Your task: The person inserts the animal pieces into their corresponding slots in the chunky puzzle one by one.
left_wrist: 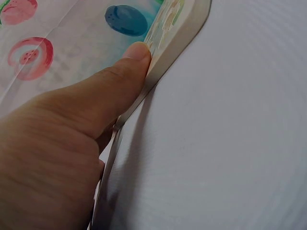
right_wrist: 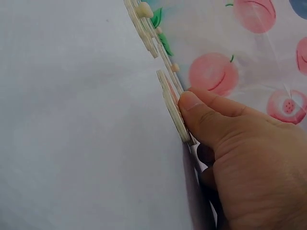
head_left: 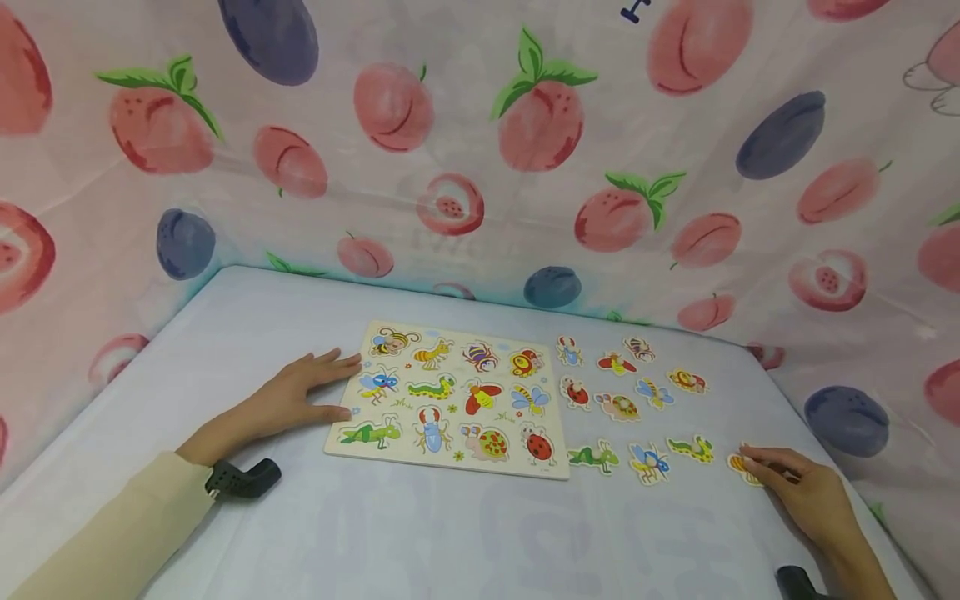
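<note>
My right hand [head_left: 813,496] pinches a striped piece [head_left: 740,467]; my left hand [head_left: 296,392] touches the board [head_left: 408,427].
My left fingers [head_left: 337,367] are spread at its left edge; right of them it bears twelve creature pictures [head_left: 433,429], and I cannot tell which outlines are filled. The piece sits between my right thumb [right_wrist: 197,109] and fingertips [head_left: 754,453], a green caterpillar piece [head_left: 692,449] left of them.

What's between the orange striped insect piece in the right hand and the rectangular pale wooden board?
From the striped piece to the board, the head view shows a green caterpillar cutout, a blue winged insect cutout, then a green grasshopper cutout.
</note>
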{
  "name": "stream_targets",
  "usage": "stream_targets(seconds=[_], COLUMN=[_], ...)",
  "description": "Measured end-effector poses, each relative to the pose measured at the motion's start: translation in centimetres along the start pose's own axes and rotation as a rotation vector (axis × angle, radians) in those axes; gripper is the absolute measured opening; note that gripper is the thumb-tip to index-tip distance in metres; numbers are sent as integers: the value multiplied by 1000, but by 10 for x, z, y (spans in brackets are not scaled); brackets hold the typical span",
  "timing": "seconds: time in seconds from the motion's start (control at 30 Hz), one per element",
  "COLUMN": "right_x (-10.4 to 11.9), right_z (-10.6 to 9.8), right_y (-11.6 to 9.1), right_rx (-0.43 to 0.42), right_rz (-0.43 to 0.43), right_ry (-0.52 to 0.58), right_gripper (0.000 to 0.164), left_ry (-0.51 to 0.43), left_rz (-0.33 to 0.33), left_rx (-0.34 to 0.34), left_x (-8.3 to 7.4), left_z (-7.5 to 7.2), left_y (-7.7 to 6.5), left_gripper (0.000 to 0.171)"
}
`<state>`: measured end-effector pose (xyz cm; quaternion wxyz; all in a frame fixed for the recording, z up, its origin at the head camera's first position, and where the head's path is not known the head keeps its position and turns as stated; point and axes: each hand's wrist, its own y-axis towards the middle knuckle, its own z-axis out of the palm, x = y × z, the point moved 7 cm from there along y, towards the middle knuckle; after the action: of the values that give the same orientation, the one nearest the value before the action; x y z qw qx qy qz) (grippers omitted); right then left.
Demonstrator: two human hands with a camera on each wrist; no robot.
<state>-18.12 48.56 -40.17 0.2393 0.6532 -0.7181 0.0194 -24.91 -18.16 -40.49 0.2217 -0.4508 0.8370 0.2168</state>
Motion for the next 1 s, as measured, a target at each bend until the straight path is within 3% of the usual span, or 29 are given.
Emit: stream_targets(seconds=[0.4,0.67,1.0], right_x=[7,22,45], right_z=[6,-11,-23], right_y=[-1,1,17], right_rx=[-2,-79,-72], right_rz=[-9,-103,-169], right_ry=[-4,18,70], right_gripper=[29,22,20], left_ry=[-12,-5,-7], left_rz=[2,-3,-9], left_rx=[4,-1,0], left_x=[1,1,3], left_z=[1,0,1], left_y=[1,-1,-1], left_gripper=[77,77,78])
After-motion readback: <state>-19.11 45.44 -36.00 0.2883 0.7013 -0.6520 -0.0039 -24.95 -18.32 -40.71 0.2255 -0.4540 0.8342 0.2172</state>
